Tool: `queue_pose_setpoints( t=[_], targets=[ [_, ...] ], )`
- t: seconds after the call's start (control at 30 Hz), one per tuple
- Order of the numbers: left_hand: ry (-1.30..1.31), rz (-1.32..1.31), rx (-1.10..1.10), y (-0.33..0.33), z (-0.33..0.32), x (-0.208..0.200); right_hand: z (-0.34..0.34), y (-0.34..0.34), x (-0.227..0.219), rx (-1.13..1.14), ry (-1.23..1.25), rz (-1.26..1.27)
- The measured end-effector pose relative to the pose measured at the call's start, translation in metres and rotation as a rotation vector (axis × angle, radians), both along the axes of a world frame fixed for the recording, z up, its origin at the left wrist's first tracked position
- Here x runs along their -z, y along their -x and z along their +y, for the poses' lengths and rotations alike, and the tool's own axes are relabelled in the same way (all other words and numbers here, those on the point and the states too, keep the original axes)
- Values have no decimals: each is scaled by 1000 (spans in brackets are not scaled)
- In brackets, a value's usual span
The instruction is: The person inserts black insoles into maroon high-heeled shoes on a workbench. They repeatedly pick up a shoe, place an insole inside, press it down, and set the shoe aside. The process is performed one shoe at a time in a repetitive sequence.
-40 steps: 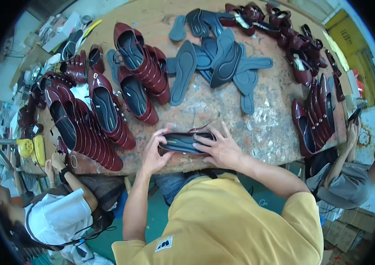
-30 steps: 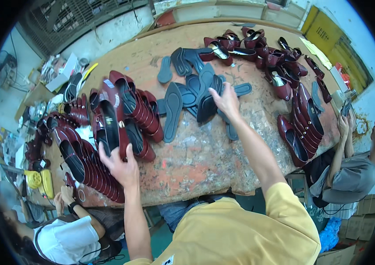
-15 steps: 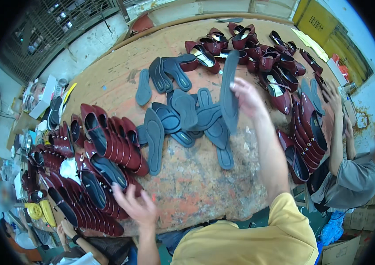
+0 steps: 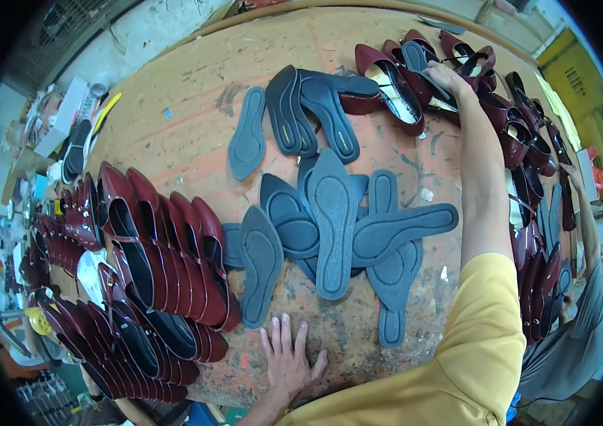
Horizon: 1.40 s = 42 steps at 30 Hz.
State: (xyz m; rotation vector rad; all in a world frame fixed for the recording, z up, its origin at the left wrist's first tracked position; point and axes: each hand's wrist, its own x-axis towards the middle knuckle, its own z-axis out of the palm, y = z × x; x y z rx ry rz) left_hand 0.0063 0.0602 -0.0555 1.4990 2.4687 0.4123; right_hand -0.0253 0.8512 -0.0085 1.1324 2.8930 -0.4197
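My right hand (image 4: 449, 77) reaches far out over the dark red shoes at the back, its fingers closed on a grey insole (image 4: 415, 57). The insole's rounded end shows beyond the fingers; the rest is partly hidden. A dark red pointed flat shoe (image 4: 390, 89) with a pale inside lies just left of that hand. My left hand (image 4: 291, 358) rests on the table near the front edge, fingers spread, holding nothing. Beyond it lies a loose pile of grey insoles, with a pointed insole (image 4: 333, 224) on top and another insole (image 4: 259, 266) at its left.
Stacked dark red shoes (image 4: 166, 248) with dark insides stand at the left. More red shoes (image 4: 539, 284) stand at the right, beside a co-worker's arm (image 4: 589, 220). Several dark insoles (image 4: 287, 113) lie towards the back of the worn table (image 4: 174, 106).
My right hand has moved away to the back shoes. My left hand has left the red shoes and come down flat on the table. A pointed insole now tops the pile; the view has shifted.
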Motion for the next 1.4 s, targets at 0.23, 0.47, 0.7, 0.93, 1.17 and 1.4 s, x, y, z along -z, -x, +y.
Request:
queue_pose_setpoints(
  t=[0.23,0.47,0.7,0.93,1.17,1.4],
  targets=[
    [-108,-43,-47,2,6,-7,-118,-26,-5,-144,385,76],
    [-496,-189,-61,12,7,8,-353,-90,-91,87,398,421],
    [-807,-499,-46,14,-23,-1,-556,-173,-149,-65,550,703],
    [-665,-159,-3,-13,-102,-37,-708,-196,-93,-199,374,906],
    [-668,-346,-263,1,-121,-23,-701,-184,-24,388,1688,1106],
    [-435,-637,-32,55,-204,-43,-645,-196,-5,554,852,1093]
  ],
)
